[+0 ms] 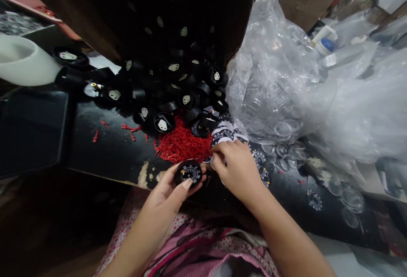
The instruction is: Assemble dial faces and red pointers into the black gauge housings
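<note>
My left hand [168, 192] holds a round black gauge [187, 170] with a white-marked dial face up, the thumb lying across its lower edge. Beside it, my right hand [237, 166] has its fingers closed at the right side of a heap of thin red pointers [182, 145]. Whatever those fingers may pinch is hidden. Loose printed dial faces [222, 134], black and white, are piled just beyond the right knuckles. More printed dials [262, 173] lie to the right of that hand.
Black round gauge housings [163, 123] spill from a dark box at the back. A clear plastic bag [263, 77] of transparent round covers stands right of them. Loose clear covers [288, 158] lie in front. A white container [25, 60] and a black tray [32, 128] are at left.
</note>
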`<state>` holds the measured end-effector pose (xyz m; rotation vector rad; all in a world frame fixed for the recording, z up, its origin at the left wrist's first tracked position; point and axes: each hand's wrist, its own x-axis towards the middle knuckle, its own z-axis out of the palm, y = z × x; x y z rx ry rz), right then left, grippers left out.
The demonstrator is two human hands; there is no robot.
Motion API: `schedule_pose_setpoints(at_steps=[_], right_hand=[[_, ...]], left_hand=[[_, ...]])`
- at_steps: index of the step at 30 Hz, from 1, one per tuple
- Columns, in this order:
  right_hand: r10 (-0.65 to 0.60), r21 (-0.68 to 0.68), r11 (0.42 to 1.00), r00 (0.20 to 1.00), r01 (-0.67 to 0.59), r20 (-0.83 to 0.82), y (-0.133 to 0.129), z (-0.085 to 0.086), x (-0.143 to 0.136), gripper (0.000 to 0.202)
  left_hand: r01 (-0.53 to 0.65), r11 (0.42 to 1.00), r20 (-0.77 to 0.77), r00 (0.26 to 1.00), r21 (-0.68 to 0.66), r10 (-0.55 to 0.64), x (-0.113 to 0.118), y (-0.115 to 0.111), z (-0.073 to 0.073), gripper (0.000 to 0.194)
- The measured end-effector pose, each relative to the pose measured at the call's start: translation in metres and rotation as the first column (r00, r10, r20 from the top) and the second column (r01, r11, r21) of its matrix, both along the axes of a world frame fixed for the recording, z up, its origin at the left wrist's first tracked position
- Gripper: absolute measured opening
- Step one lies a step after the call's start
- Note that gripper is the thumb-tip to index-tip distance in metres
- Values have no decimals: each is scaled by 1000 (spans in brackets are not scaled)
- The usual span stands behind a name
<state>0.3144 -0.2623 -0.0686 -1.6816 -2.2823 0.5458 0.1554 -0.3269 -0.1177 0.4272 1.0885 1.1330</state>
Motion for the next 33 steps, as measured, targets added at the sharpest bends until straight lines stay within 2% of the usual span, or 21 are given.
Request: schedule_pose_setpoints(at_steps=[2,3,6,8,10,13,15,19,22,25,27,30,33], right_hand=[[-19,86,996,977,1,211,11,-5,-6,13],[-15,104,995,964,-13,267,15,-8,-9,14],[7,115,992,954,-44,301,19,-11,-14,13],[0,90,996,971,-22,237,16,-10,-12,10],[-22,36,999,996,19,90,11,-9,-9,7],[-35,-23,999,982,31,-186,2,-9,-3,6],[-29,-12,1000,959,27,-282,-2,-11,0,6],[-37,-4,999,947,37,-318,-4,-16,10,6],[-125,-30,992,930,122,-345,-10,-11,30,6],[-165,-140,981,949,131,-269,-28,-1,53,9],[-118,-235,969,977,73,-180,-45,6,62,10],[6,-312,950,999,-16,-32,-69,11,58,10],[76,-289,957,977,-16,199,-78,7,42,9]], left_hand=[[-20,1000,57,998,-10,20,4,3,4,25],[-27,999,80,996,-20,29,6,4,5,24],[-66,996,127,989,-62,74,7,6,9,22],[-97,991,167,980,-91,111,7,7,12,22],[-104,983,246,959,-153,140,7,10,16,20],[-30,965,396,908,-262,136,12,17,22,12],[-4,956,438,888,-293,138,16,20,24,12],[-71,969,364,918,-238,157,20,22,24,13],[-124,985,211,966,-123,148,13,17,21,19],[-133,989,80,987,-59,137,5,9,18,21],[-80,996,57,995,-50,83,3,5,18,23],[16,998,67,998,-58,-12,8,1,18,23],[31,998,73,997,-63,-27,13,-4,17,21]])
